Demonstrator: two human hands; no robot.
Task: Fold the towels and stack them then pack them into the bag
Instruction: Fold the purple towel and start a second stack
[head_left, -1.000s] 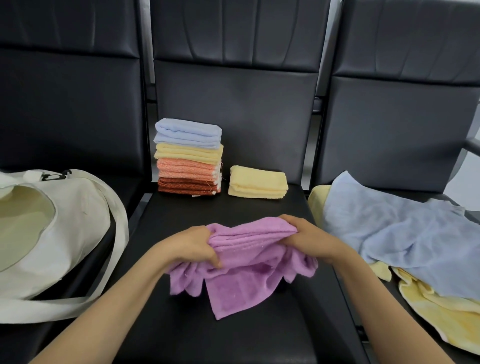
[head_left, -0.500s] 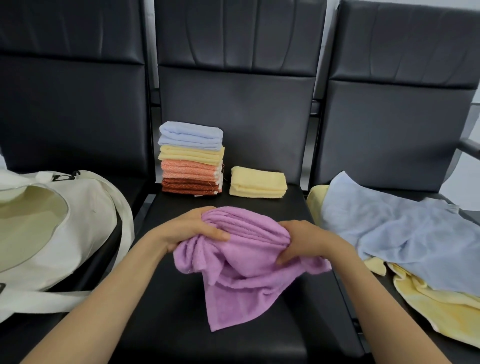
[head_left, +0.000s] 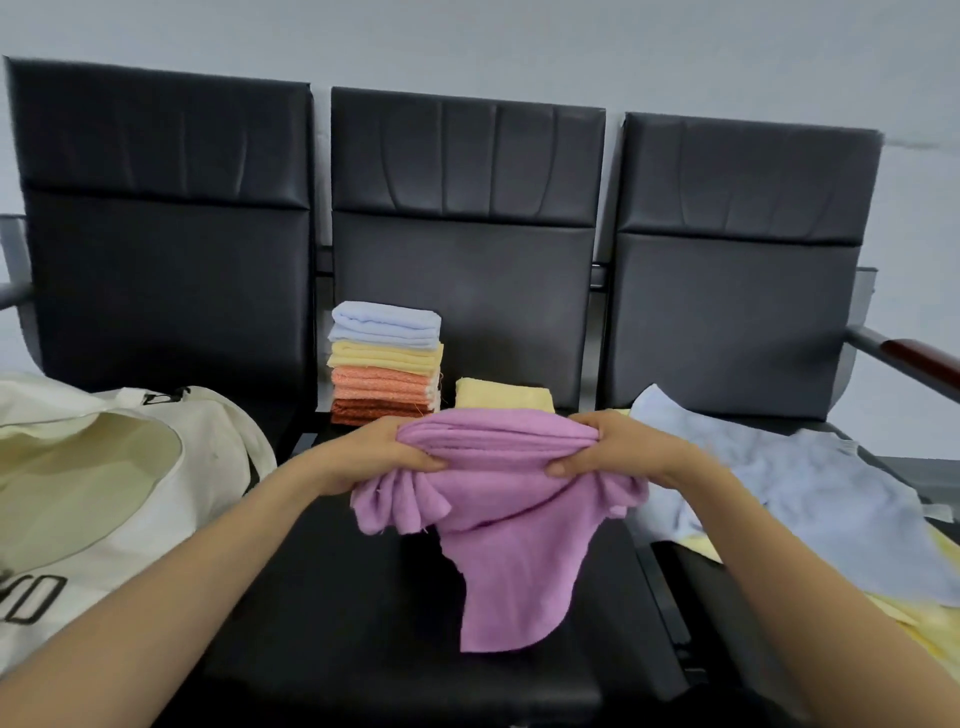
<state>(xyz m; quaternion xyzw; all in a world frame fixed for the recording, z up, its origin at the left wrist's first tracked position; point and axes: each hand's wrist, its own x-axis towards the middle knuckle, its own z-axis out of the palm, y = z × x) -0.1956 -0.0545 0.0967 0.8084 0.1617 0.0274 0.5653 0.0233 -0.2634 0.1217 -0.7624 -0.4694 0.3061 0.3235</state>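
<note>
A crumpled purple towel (head_left: 504, 514) hangs above the middle seat. My left hand (head_left: 374, 452) grips its bunched left end and my right hand (head_left: 613, 447) grips the right end. Its loose lower part droops toward the seat. Behind it, at the back of the same seat, stands a stack of folded towels (head_left: 387, 364), blue on top, then yellow, orange and rust. A single folded yellow towel (head_left: 501, 395) lies next to the stack, partly hidden by the purple one. A cream tote bag (head_left: 114, 467) lies open on the left seat.
Unfolded towels lie on the right seat: a light blue one (head_left: 800, 493) over yellow ones (head_left: 930, 629). Three black padded chairs (head_left: 462, 291) stand in a row against a pale wall. A metal armrest (head_left: 904, 358) juts out at the far right.
Both hands have lifted the purple towel off the seat and pulled its ends apart, so it now hangs stretched between them. The view has tilted upward.
</note>
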